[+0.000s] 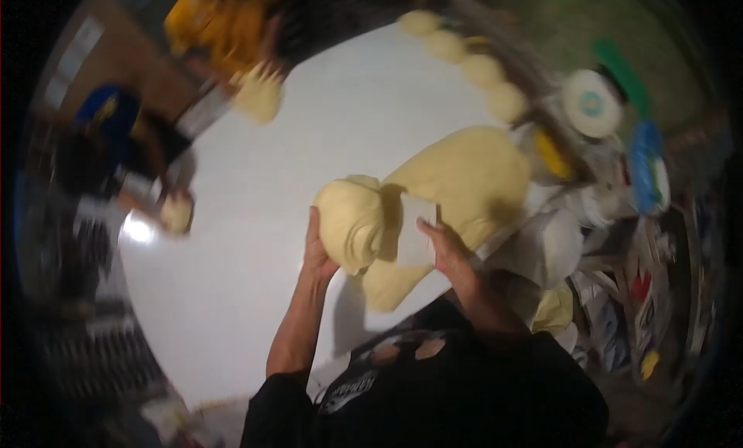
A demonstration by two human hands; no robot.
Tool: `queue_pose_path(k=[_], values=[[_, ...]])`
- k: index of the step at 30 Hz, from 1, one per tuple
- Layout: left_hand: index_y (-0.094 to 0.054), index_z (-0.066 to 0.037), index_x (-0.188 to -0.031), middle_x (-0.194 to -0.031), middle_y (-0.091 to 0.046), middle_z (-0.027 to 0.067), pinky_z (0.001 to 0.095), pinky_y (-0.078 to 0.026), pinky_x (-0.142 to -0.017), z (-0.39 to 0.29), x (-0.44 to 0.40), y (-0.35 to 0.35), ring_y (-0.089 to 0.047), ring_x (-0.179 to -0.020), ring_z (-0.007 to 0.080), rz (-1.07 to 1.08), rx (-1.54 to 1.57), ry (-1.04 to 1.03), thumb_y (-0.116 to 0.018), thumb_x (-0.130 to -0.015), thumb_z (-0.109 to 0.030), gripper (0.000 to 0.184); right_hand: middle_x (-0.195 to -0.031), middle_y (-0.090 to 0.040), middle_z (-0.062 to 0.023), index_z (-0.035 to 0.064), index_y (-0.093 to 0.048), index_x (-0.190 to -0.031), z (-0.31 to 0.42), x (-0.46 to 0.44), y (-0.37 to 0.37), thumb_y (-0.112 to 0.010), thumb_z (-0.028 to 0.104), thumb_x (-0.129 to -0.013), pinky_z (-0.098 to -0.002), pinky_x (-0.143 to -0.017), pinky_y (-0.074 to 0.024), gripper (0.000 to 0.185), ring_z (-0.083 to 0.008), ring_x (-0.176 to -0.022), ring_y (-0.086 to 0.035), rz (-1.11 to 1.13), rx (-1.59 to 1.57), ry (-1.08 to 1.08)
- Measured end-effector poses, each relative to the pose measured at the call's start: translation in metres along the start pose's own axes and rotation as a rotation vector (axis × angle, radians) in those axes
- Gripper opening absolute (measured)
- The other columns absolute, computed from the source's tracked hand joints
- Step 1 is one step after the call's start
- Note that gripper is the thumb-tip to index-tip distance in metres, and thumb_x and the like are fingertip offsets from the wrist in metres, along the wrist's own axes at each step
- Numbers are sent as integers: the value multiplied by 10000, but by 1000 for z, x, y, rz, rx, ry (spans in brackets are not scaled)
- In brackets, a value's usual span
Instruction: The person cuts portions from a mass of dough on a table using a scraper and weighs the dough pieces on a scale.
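A rounded, folded lump of pale yellow dough [348, 222] rests in my left hand [316, 251], whose fingers curl round its left and lower side. My right hand [445, 248] grips a flat white scraper [416, 230] by its right edge. The scraper stands just right of the lump, over a large spread mass of dough [472, 177]. That mass lies on the white table [232, 285] and reaches down below the scraper.
Several dough balls [484, 70] line the table's far right edge. Across the table, a person in orange [224, 26] handles dough [259, 96]; another person [112, 150] at the left holds a smaller piece [176, 213]. A round white lid [592, 102] and bags stand at the right.
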State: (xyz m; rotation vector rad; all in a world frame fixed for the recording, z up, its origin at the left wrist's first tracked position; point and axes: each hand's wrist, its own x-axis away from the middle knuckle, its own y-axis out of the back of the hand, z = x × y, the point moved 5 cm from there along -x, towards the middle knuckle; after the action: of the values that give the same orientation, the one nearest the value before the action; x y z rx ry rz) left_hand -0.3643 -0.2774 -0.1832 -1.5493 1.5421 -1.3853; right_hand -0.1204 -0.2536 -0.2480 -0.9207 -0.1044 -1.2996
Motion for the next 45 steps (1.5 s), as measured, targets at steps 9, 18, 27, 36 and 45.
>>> queue_pose_path(k=[9, 18, 27, 36, 45], values=[[-437, -41, -1516, -1503, -517, 213, 541, -441, -1152, 145, -260, -386, -530, -1359, 386, 461, -226, 235, -425, -1073, -544, 670, -1128, -725, -54, 62, -637, -1316, 119, 59, 223, -654, 346, -1018, -377, -868, -583, 412, -191, -984, -713, -120, -134, 68], [-537, 38, -1362, -1359, -632, 213, 497, -539, -1032, 347, -480, -611, -654, -1184, 379, 644, -396, 341, -541, -1061, -403, 535, -1118, -701, -61, 75, -637, -1305, 167, 69, 348, -729, 260, -973, -419, -874, -548, 391, -218, -980, -679, -465, -193, 102], [-284, -109, -1628, -1601, -351, 301, 582, -231, -1217, 311, -502, -618, -333, -1486, 484, 541, -2117, -637, -416, -897, -839, 1041, -1109, -700, -42, 82, -649, -1268, 187, 80, 335, -711, 312, -985, -407, -874, -547, 370, -192, -982, -677, -290, -173, 166], [-272, 43, -1591, -1640, -311, 256, 469, -240, -1248, 173, -282, -299, -300, -1522, 412, 347, -1809, -904, -649, -966, -220, 775, -1084, -717, -59, 44, -644, -1257, 156, 74, 282, -629, 291, -1043, -357, -842, -574, 327, -166, -941, -703, -213, -82, 62], [-311, -32, -1601, -1664, -257, 246, 594, -184, -1232, 137, -10, 36, -199, -1528, 502, -78, -2255, -268, -569, -991, -516, 820, -1087, -714, -33, 48, -647, -1287, 74, 96, 203, -664, 328, -1016, -323, -855, -529, 391, -132, -958, -675, -54, 200, -107]])
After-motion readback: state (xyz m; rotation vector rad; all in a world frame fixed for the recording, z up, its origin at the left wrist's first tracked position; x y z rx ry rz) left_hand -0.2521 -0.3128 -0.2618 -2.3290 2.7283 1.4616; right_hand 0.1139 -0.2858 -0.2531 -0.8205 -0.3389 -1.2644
